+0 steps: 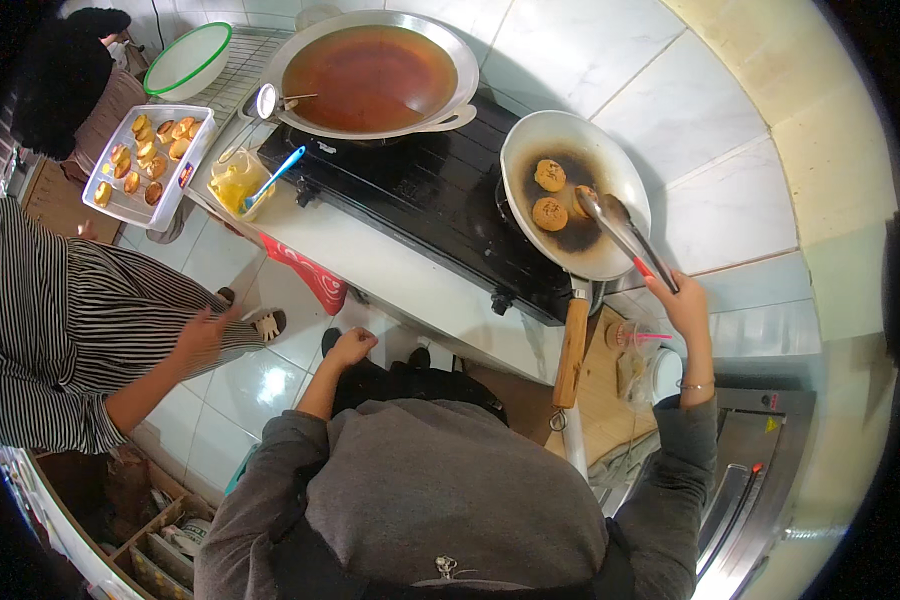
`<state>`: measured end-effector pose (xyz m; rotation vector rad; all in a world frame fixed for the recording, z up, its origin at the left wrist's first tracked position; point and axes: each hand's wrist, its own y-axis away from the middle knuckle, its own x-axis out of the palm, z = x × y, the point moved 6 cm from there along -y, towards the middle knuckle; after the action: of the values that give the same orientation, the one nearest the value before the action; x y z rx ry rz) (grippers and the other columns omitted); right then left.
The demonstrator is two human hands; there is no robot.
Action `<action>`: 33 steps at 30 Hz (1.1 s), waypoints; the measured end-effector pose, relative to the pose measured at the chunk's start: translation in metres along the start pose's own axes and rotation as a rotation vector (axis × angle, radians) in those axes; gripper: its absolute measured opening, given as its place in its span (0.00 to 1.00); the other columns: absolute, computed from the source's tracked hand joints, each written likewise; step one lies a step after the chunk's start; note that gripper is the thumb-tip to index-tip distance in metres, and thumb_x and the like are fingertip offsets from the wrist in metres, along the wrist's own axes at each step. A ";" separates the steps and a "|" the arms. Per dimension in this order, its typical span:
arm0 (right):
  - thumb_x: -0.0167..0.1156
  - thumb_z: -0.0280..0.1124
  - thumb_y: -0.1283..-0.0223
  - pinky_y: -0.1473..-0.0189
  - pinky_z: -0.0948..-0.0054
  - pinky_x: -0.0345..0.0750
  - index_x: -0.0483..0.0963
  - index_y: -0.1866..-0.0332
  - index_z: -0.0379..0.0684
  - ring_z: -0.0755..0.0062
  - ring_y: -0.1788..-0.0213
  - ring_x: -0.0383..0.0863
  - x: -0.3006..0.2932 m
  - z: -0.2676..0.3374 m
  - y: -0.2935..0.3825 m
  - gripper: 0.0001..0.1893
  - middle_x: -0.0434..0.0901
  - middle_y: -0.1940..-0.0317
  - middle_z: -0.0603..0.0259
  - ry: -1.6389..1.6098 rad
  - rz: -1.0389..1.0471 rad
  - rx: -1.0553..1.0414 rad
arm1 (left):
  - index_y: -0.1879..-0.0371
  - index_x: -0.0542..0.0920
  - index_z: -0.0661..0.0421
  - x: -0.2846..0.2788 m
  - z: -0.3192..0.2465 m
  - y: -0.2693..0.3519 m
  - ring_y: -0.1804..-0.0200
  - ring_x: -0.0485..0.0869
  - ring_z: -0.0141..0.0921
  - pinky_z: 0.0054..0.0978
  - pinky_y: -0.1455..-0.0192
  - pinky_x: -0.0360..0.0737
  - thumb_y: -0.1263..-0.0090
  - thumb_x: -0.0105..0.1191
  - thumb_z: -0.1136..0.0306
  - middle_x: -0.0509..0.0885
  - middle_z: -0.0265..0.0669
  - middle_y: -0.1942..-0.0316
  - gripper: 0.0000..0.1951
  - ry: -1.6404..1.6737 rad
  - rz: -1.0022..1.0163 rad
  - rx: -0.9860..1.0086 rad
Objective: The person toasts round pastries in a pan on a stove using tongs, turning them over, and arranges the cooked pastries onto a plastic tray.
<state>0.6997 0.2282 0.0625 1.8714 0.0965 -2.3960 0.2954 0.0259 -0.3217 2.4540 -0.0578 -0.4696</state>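
Observation:
My right hand (681, 301) grips a pair of metal tongs (621, 229) with red and black handles. Their tips touch a round browned patty (583, 201) in a pale frying pan (622, 150) and partly cover it. Two more browned patties (550, 175) lie to its left in the pan. The pan's middle is dark with scorch marks, and its wooden handle (571, 352) points toward me. Beneath it is a black gas stove (412, 202). My left hand (352, 346) hangs before my waist with its fingers curled; whether anything is inside them I cannot tell.
A large wok (371, 71) of reddish-brown liquid sits on the stove, a thermometer (268, 100) at its rim. Nearby are a tub of yellow spread (229, 184) with a blue brush (274, 178) and a plastic tray (211, 124) of browned pieces. Two people stand at left, one in stripes (37, 322).

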 end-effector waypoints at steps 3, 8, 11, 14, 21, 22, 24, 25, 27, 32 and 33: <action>0.56 0.52 0.57 0.67 0.66 0.69 0.73 0.65 0.34 0.54 0.71 0.75 0.019 -0.006 -0.009 0.27 0.75 0.76 0.47 0.008 -0.001 -0.039 | 0.68 0.77 0.59 0.015 0.022 0.002 0.71 0.78 0.30 0.23 0.65 0.71 0.49 0.51 0.56 0.79 0.40 0.73 0.18 -0.066 0.058 -0.084; 0.54 0.54 0.55 0.76 0.70 0.69 0.73 0.66 0.35 0.62 0.80 0.74 0.024 -0.026 -0.022 0.27 0.75 0.80 0.53 0.046 0.031 -0.027 | 0.68 0.77 0.60 0.016 0.042 0.002 0.75 0.77 0.27 0.21 0.70 0.71 0.49 0.51 0.58 0.79 0.37 0.78 0.18 0.023 0.017 -0.064; 0.50 0.55 0.52 0.89 0.81 0.60 0.72 0.67 0.38 0.79 0.91 0.65 0.026 -0.057 -0.009 0.26 0.70 0.87 0.65 -0.493 0.306 0.395 | 0.69 0.77 0.62 0.006 0.031 0.012 0.76 0.76 0.26 0.20 0.72 0.71 0.48 0.51 0.60 0.78 0.37 0.79 0.17 0.154 -0.012 -0.072; 0.46 0.56 0.48 0.94 0.89 0.49 0.70 0.65 0.40 0.90 0.94 0.53 0.027 -0.066 0.011 0.25 0.63 0.89 0.73 -0.980 0.471 0.566 | 0.70 0.76 0.65 0.006 0.035 0.013 0.77 0.75 0.26 0.21 0.73 0.71 0.48 0.52 0.63 0.77 0.37 0.80 0.15 0.215 -0.054 -0.060; 0.44 0.56 0.47 0.94 0.91 0.52 0.67 0.58 0.38 0.89 0.93 0.54 0.035 -0.085 0.033 0.27 0.63 0.88 0.72 -1.424 0.560 0.695 | 0.71 0.75 0.65 -0.002 0.021 0.021 0.78 0.74 0.25 0.22 0.74 0.71 0.48 0.51 0.62 0.76 0.36 0.80 0.16 0.203 -0.043 -0.085; 0.45 0.55 0.47 0.93 0.90 0.52 0.67 0.59 0.38 0.89 0.93 0.54 0.034 -0.086 0.032 0.27 0.63 0.88 0.72 -1.451 0.559 0.705 | 0.71 0.75 0.65 0.000 0.023 0.018 0.78 0.74 0.25 0.22 0.74 0.71 0.48 0.51 0.62 0.76 0.36 0.80 0.16 0.203 -0.042 -0.083; 0.45 0.55 0.47 0.93 0.90 0.52 0.68 0.59 0.38 0.89 0.93 0.54 0.033 -0.082 0.032 0.27 0.63 0.88 0.72 -1.434 0.549 0.696 | 0.71 0.76 0.64 0.000 0.032 0.014 0.78 0.75 0.25 0.21 0.73 0.71 0.48 0.51 0.61 0.77 0.36 0.80 0.16 0.187 -0.062 -0.088; 0.45 0.55 0.47 0.93 0.90 0.52 0.68 0.59 0.38 0.89 0.93 0.54 0.032 -0.080 0.032 0.27 0.63 0.87 0.72 -1.416 0.537 0.687 | 0.71 0.76 0.64 0.000 0.036 0.012 0.78 0.75 0.25 0.21 0.73 0.71 0.48 0.51 0.61 0.77 0.36 0.80 0.16 0.185 -0.062 -0.088; 0.46 0.55 0.47 0.93 0.90 0.51 0.68 0.60 0.38 0.90 0.93 0.54 0.030 -0.079 0.030 0.26 0.63 0.87 0.72 -1.333 0.502 0.653 | 0.70 0.76 0.63 0.002 0.042 0.008 0.76 0.76 0.26 0.21 0.71 0.72 0.48 0.52 0.60 0.78 0.36 0.79 0.16 0.183 -0.070 -0.097; 0.50 0.52 0.48 0.92 0.90 0.51 0.70 0.62 0.39 0.90 0.92 0.55 0.033 -0.060 0.022 0.23 0.64 0.87 0.73 -1.029 0.425 0.562 | 0.70 0.77 0.61 0.002 0.055 0.002 0.73 0.78 0.28 0.22 0.67 0.72 0.48 0.51 0.58 0.79 0.37 0.77 0.17 0.092 -0.078 -0.120; 0.50 0.52 0.49 0.90 0.89 0.51 0.71 0.64 0.40 0.89 0.92 0.55 0.031 -0.059 0.018 0.22 0.65 0.87 0.73 -0.794 0.317 0.489 | 0.70 0.77 0.60 0.002 0.054 0.002 0.73 0.78 0.28 0.23 0.66 0.72 0.48 0.51 0.57 0.80 0.37 0.77 0.17 0.087 -0.078 -0.113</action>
<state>0.7510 0.2159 0.0184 0.7944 -0.8295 -2.8560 0.2787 -0.0070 -0.3612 2.3682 0.0990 -0.3889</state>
